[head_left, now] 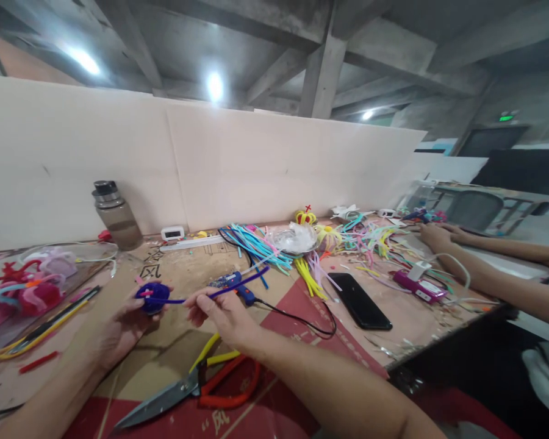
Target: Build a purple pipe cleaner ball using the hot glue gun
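Observation:
My left hand [135, 320] is closed around a dark purple fuzzy ball [153, 300] with a small pink cross on its side. From the ball a purple pipe cleaner [247, 281] runs out to the right. Pinched on that pipe cleaner are the fingers of my right hand [219, 311], and its free end sticks up past them. Just behind the right hand lies a blue glue gun [243, 292] with a black cord. Large scissors [187, 385] with red handles rest on the table below both hands, near yellow pipe cleaners [210, 353].
Bundles of blue pipe cleaners [256, 244] and a small yellow crown [305, 217] sit along the back. A black phone [360, 302] and a purple power strip [419, 286] lie right, near another person's arms [480, 262]. A bottle [118, 213] and finished pink pieces [27, 286] stand left.

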`<control>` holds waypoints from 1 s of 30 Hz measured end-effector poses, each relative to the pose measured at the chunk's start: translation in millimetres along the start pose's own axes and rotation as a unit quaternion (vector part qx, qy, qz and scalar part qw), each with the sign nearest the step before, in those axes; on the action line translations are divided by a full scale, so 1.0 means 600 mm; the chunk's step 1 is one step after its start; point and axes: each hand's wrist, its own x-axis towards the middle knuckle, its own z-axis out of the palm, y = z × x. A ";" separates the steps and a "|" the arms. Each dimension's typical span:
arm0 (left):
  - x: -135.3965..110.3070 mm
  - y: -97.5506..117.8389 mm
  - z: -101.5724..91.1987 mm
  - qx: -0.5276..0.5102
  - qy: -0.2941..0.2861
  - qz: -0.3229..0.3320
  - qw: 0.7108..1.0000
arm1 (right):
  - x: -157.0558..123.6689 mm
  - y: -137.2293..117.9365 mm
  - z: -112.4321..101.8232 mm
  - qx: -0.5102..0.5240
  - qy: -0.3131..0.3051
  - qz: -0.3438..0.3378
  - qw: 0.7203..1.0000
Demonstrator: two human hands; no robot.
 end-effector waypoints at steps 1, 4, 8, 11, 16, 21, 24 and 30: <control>-0.001 0.000 0.001 0.006 -0.003 0.005 1.000 | 0.001 0.002 -0.001 -0.011 0.018 -0.005 1.000; -0.003 0.000 0.006 0.018 -0.008 0.022 1.000 | 0.004 0.008 -0.004 -0.049 0.061 -0.016 0.997; -0.005 -0.001 0.009 0.027 -0.003 0.028 0.999 | 0.007 0.014 -0.010 -0.169 0.113 -0.088 0.975; -0.005 -0.002 0.009 0.021 -0.016 0.035 0.999 | 0.008 0.019 -0.017 -0.190 0.108 -0.109 0.970; -0.003 -0.005 0.006 0.002 -0.018 0.041 0.999 | 0.004 0.023 -0.023 -0.188 0.094 -0.123 0.970; -0.003 -0.007 0.003 -0.003 -0.037 0.041 0.998 | 0.000 0.012 -0.023 -0.199 0.017 -0.151 0.968; -0.004 -0.009 0.003 -0.003 -0.037 0.037 0.999 | -0.002 0.007 -0.022 -0.217 -0.015 -0.176 0.960; -0.008 -0.011 0.005 -0.010 -0.060 0.027 0.998 | -0.014 -0.007 -0.021 -0.265 -0.049 -0.280 0.921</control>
